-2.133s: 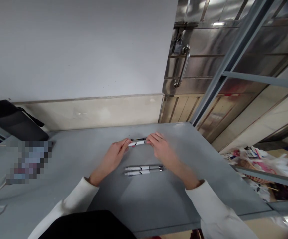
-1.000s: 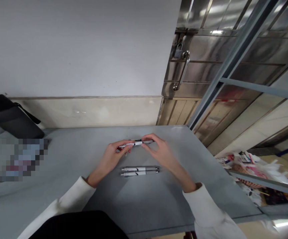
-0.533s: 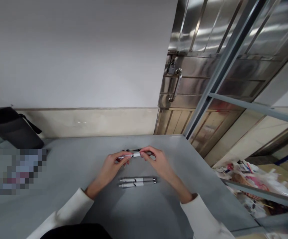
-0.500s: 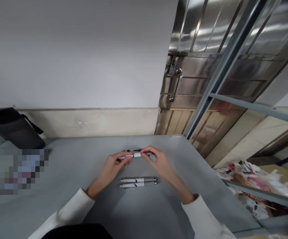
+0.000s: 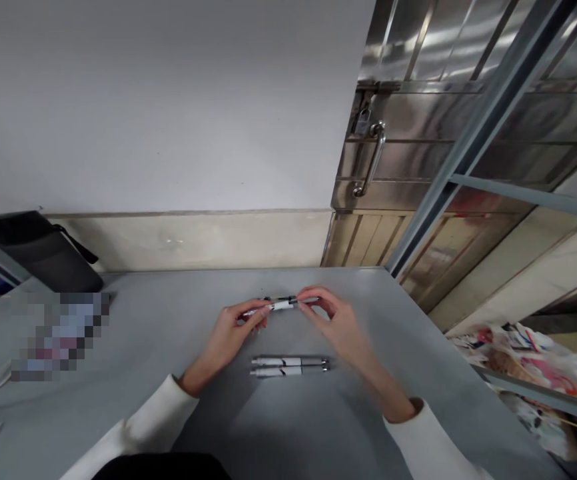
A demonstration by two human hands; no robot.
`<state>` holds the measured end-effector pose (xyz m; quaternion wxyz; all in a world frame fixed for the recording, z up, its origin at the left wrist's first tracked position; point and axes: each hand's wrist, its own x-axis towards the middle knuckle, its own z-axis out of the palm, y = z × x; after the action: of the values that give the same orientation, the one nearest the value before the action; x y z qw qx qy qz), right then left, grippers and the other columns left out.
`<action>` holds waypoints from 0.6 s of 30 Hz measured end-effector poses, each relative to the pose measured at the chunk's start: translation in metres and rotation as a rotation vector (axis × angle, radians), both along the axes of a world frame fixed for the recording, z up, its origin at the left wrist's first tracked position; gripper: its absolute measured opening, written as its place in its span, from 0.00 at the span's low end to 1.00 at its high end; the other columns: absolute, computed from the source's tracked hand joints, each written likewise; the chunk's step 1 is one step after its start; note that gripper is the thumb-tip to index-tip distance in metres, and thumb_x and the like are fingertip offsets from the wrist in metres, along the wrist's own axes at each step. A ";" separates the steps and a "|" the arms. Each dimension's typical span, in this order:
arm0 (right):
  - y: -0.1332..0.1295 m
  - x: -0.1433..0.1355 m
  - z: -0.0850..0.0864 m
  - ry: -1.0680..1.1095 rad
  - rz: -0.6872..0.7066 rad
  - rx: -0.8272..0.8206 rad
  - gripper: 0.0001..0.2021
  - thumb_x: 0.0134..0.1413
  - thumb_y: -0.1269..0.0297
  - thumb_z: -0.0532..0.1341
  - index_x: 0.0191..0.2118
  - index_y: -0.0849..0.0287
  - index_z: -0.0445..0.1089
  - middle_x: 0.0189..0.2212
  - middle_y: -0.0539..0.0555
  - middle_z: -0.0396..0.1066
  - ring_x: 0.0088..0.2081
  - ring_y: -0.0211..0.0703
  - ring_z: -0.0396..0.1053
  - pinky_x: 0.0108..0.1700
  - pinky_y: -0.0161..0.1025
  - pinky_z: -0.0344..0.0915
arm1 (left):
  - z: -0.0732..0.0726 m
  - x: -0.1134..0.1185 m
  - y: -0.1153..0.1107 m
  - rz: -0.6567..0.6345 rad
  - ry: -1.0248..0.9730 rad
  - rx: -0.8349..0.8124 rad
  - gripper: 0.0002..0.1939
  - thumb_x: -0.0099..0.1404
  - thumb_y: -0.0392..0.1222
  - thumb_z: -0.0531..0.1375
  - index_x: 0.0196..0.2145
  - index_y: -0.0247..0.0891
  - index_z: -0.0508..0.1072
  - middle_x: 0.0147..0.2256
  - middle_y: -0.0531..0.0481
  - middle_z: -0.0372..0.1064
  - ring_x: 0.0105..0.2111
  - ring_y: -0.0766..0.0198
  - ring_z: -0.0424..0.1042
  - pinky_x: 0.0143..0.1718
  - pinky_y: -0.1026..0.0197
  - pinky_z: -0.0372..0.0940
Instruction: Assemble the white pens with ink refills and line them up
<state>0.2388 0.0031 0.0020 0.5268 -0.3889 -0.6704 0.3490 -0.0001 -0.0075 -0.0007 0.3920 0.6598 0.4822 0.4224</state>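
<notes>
Head camera gives me, at my distant seat, three white pens to count. One is the held pen [image 5: 283, 305], lying almost level between two bare hands, over the grey table [image 5: 138, 347] and toward its back edge. The left hand [image 5: 226, 333] pinches its left part between thumb and fingers; the right hand [image 5: 341, 327] pinches its right part in the same manner. Just behind it shows a thin dark piece [image 5: 281, 298], which I cannot identify. The farther pen [image 5: 288, 362] and the nearer pen [image 5: 288, 371] rest side by side on the table, closer to the camera. Both have a dark mark on the white barrel, too small for me to read. At left I count one black bag [image 5: 48, 250]; on the metal door [image 5: 428, 120], one padlock [image 5: 362, 123] and one handle [image 5: 376, 160].
</notes>
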 end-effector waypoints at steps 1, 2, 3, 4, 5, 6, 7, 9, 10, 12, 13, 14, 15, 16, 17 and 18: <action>0.000 0.001 0.000 0.016 -0.005 0.002 0.08 0.62 0.54 0.68 0.41 0.51 0.78 0.45 0.55 0.79 0.47 0.50 0.78 0.53 0.49 0.76 | -0.001 0.000 0.000 0.006 -0.011 -0.004 0.20 0.71 0.57 0.62 0.47 0.39 0.83 0.30 0.50 0.77 0.31 0.60 0.72 0.36 0.60 0.67; 0.001 0.003 0.001 0.023 -0.008 -0.002 0.08 0.62 0.54 0.68 0.40 0.51 0.79 0.47 0.56 0.79 0.49 0.51 0.77 0.54 0.49 0.75 | -0.001 0.000 0.001 0.009 -0.019 -0.007 0.20 0.71 0.57 0.62 0.47 0.39 0.83 0.30 0.50 0.76 0.31 0.60 0.72 0.35 0.61 0.67; 0.001 0.004 0.001 0.022 -0.012 -0.017 0.08 0.63 0.54 0.67 0.40 0.51 0.79 0.48 0.56 0.79 0.50 0.51 0.77 0.55 0.50 0.75 | -0.002 0.000 0.001 0.009 -0.023 -0.007 0.20 0.71 0.57 0.62 0.46 0.38 0.83 0.30 0.50 0.76 0.30 0.60 0.71 0.35 0.61 0.66; 0.001 0.005 0.001 0.015 -0.020 -0.039 0.08 0.64 0.54 0.66 0.41 0.51 0.79 0.48 0.55 0.79 0.50 0.51 0.77 0.55 0.50 0.74 | -0.002 0.000 0.001 0.005 -0.022 -0.007 0.20 0.72 0.57 0.61 0.46 0.38 0.83 0.30 0.50 0.75 0.30 0.61 0.71 0.35 0.61 0.66; 0.001 0.006 0.002 -0.006 -0.029 -0.068 0.09 0.65 0.54 0.65 0.43 0.51 0.79 0.47 0.55 0.80 0.49 0.51 0.77 0.55 0.50 0.73 | -0.002 0.000 0.001 -0.001 -0.018 -0.007 0.20 0.72 0.56 0.61 0.46 0.38 0.83 0.30 0.50 0.75 0.31 0.61 0.71 0.35 0.61 0.65; 0.001 0.007 0.002 -0.027 -0.042 -0.094 0.09 0.66 0.54 0.64 0.45 0.51 0.79 0.44 0.54 0.80 0.47 0.51 0.78 0.54 0.51 0.73 | -0.002 0.000 0.000 -0.007 -0.012 -0.008 0.20 0.72 0.56 0.61 0.46 0.38 0.82 0.30 0.50 0.75 0.31 0.61 0.71 0.35 0.61 0.65; 0.001 0.008 0.002 -0.040 -0.056 -0.109 0.10 0.66 0.53 0.64 0.45 0.51 0.79 0.43 0.54 0.81 0.46 0.51 0.78 0.52 0.50 0.73 | -0.002 0.000 0.000 -0.011 -0.007 -0.011 0.20 0.72 0.56 0.61 0.46 0.38 0.82 0.30 0.50 0.75 0.31 0.61 0.71 0.35 0.61 0.65; 0.002 0.009 0.002 -0.029 -0.084 -0.126 0.11 0.67 0.52 0.63 0.45 0.51 0.78 0.41 0.54 0.80 0.43 0.51 0.79 0.50 0.49 0.73 | -0.003 0.001 -0.001 -0.015 -0.004 -0.018 0.19 0.72 0.56 0.61 0.46 0.38 0.82 0.30 0.51 0.75 0.31 0.61 0.71 0.35 0.62 0.65; 0.003 0.009 0.002 -0.009 -0.099 -0.129 0.12 0.67 0.51 0.63 0.45 0.51 0.77 0.41 0.54 0.80 0.43 0.50 0.79 0.49 0.48 0.73 | -0.003 0.001 -0.001 -0.016 -0.005 -0.020 0.19 0.72 0.56 0.61 0.47 0.38 0.82 0.30 0.51 0.75 0.31 0.62 0.71 0.35 0.62 0.65; 0.004 0.010 0.002 0.028 -0.126 -0.128 0.12 0.66 0.50 0.63 0.45 0.52 0.76 0.40 0.54 0.80 0.42 0.50 0.79 0.49 0.48 0.73 | -0.003 0.000 -0.001 -0.018 -0.010 -0.015 0.20 0.72 0.56 0.61 0.47 0.38 0.82 0.30 0.51 0.74 0.31 0.62 0.70 0.35 0.62 0.65; 0.005 0.010 0.002 0.038 -0.135 -0.129 0.12 0.65 0.50 0.63 0.44 0.52 0.76 0.40 0.54 0.80 0.42 0.50 0.79 0.48 0.47 0.73 | -0.004 0.000 0.000 -0.017 -0.012 -0.007 0.19 0.72 0.56 0.61 0.47 0.39 0.82 0.30 0.51 0.74 0.31 0.62 0.70 0.35 0.62 0.65; 0.005 0.011 0.002 0.047 -0.144 -0.129 0.12 0.65 0.50 0.64 0.44 0.52 0.76 0.39 0.54 0.80 0.41 0.50 0.78 0.47 0.47 0.73 | -0.004 -0.001 0.000 -0.016 -0.009 0.002 0.19 0.72 0.56 0.61 0.47 0.39 0.82 0.31 0.51 0.74 0.31 0.62 0.70 0.36 0.62 0.65; 0.006 0.011 0.002 0.055 -0.155 -0.129 0.12 0.65 0.51 0.64 0.44 0.53 0.76 0.38 0.54 0.80 0.41 0.50 0.78 0.47 0.46 0.73 | -0.004 -0.001 0.000 -0.012 -0.004 0.011 0.19 0.73 0.57 0.61 0.47 0.39 0.82 0.31 0.51 0.74 0.31 0.62 0.69 0.35 0.62 0.65; 0.006 0.012 0.002 0.061 -0.162 -0.130 0.12 0.65 0.51 0.64 0.44 0.53 0.75 0.37 0.54 0.79 0.41 0.49 0.78 0.47 0.46 0.73 | -0.004 -0.002 0.001 -0.010 0.002 0.017 0.19 0.73 0.56 0.61 0.47 0.39 0.82 0.31 0.51 0.74 0.31 0.62 0.69 0.35 0.62 0.65; 0.006 0.012 0.003 0.069 -0.168 -0.128 0.11 0.65 0.52 0.64 0.44 0.53 0.75 0.36 0.53 0.79 0.40 0.49 0.77 0.47 0.46 0.72 | -0.005 -0.002 0.001 -0.009 0.004 0.019 0.19 0.73 0.56 0.61 0.47 0.39 0.82 0.31 0.51 0.74 0.31 0.62 0.69 0.35 0.62 0.64; 0.006 0.013 0.003 0.078 -0.172 -0.125 0.11 0.65 0.52 0.64 0.44 0.53 0.75 0.35 0.53 0.79 0.40 0.48 0.77 0.48 0.46 0.72 | -0.005 -0.002 0.001 -0.010 0.001 0.021 0.19 0.73 0.56 0.61 0.47 0.39 0.82 0.31 0.51 0.74 0.31 0.62 0.69 0.35 0.62 0.64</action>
<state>0.2514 0.0088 0.0051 0.5550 -0.4634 -0.5905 0.3586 -0.0025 -0.0063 -0.0054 0.3867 0.6666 0.4749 0.4251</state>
